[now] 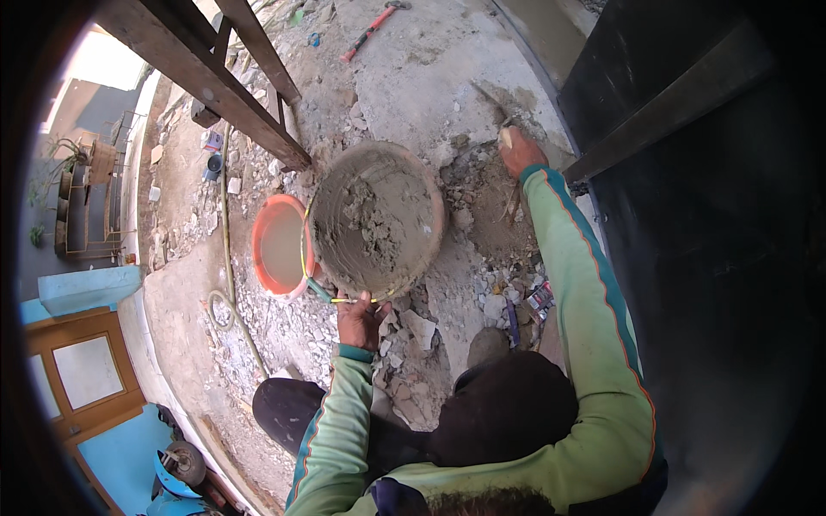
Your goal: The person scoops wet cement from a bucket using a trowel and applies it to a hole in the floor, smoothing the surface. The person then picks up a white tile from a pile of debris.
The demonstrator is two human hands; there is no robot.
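A round tub [335,232] holds lumpy grey mortar [379,211]. My left hand [361,320] is closed on the tub's near rim, where a yellow-green cord or hose runs; its fingertips are partly hidden. My right hand [520,153] reaches beyond the tub to the upper right, closed on a trowel [490,101] over rough broken ground beside a dark metal edge. An orange bucket [268,274] of cloudy liquid stands close against the tub's left side.
A wooden frame [198,73] stands upper left, a dark panel [688,258] along the right. A red-handled hammer [370,34] lies at the top. A hose [227,241], rubble [413,361] and small containers [211,155] lie around; a wooden door [82,370] is at left.
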